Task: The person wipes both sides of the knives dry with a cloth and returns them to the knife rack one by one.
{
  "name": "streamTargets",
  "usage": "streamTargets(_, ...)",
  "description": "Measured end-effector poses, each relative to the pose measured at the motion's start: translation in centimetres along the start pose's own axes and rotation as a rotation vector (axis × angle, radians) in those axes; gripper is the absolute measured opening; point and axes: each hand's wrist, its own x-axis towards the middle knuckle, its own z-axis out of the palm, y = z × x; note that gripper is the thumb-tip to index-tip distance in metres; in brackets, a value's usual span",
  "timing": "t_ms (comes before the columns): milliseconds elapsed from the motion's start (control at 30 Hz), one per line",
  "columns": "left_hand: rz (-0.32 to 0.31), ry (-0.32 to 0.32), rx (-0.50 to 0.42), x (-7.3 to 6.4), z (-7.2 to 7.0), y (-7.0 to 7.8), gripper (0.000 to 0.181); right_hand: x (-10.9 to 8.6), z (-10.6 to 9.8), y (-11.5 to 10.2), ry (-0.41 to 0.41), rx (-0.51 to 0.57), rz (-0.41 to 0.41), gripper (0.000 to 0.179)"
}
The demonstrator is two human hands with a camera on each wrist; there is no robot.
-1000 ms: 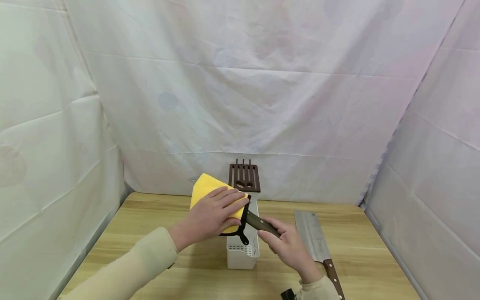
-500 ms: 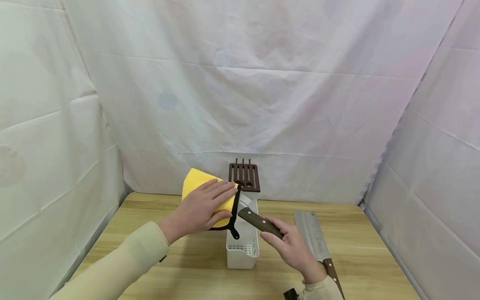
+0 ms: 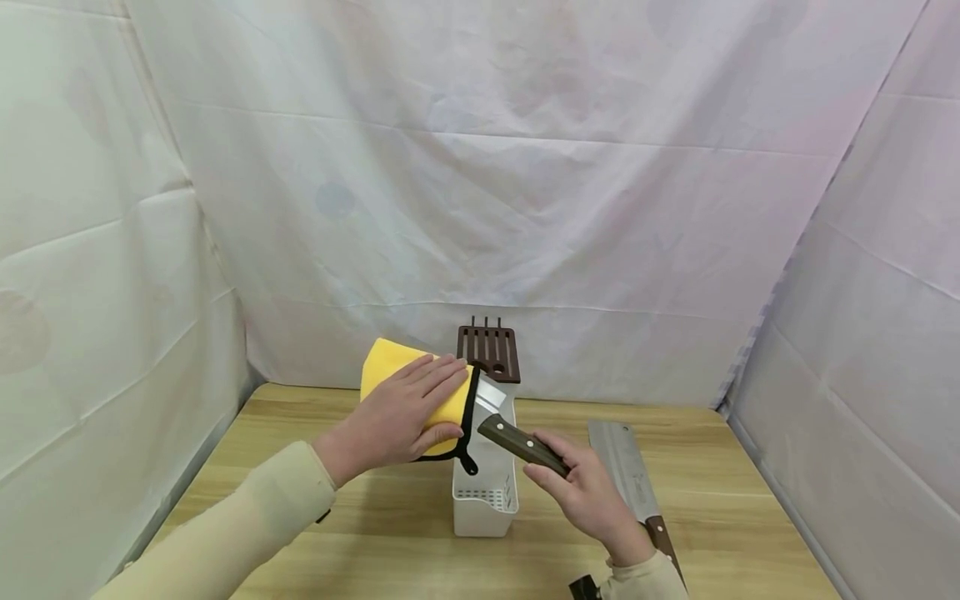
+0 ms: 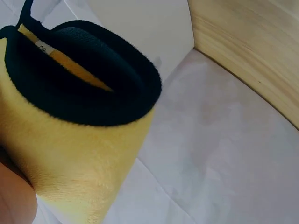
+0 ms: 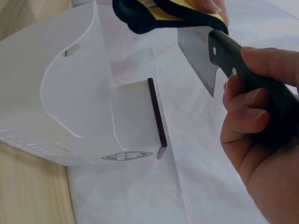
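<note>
Up over the counter (image 3: pixel 420 554), knife (image 3: pixel 501 430) in right hand (image 3: pixel 591 498), fingers curled round handle (image 3: pixel 528 447), left hand (image 3: pixel 397 417) clasping soft-looking yellow cloth (image 3: pixel 381 367) over blade (image 3: pixel 490 394), probably stiff, middling weight, sharp, best held by handle.

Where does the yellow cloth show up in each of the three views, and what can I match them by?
Head: cloth left of centre, left of the held knife's handle.
Left wrist: cloth fills much of the left side, its dark-edged opening toward the top.
Right wrist: cloth near the middle of the top edge, partly cut off.
Shared landmark: wood table, bottom in head, upper right in left wrist, left edge in right wrist.
</note>
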Motion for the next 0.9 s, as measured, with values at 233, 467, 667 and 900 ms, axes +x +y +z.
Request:
streamTargets(233, 0.034, -0.017, -0.002, 0.6, 0.5, 1.5, 0.076, 0.3, 0.5, -0.1, 0.014, -0.047, 0.006, 0.028)
streamTargets(467, 0.082, -0.009, 0.007, 0.8, 0.9, 2.6, 0.066, 0.6, 1.1, -0.2, 0.006, -0.026, 0.011, 0.023)
streamTargets(667, 0.094, 0.022, -0.09, 0.8, 0.2, 1.9, 0.054, 0.5, 1.0, -0.2, 0.028, -0.032, 0.018, 0.026)
streamTargets(900, 0.076, 0.102, -0.133, 0.6, -0.4, 0.1, 0.057, 0.3, 0.6, -0.2, 0.053, -0.058, 0.031, 0.028)
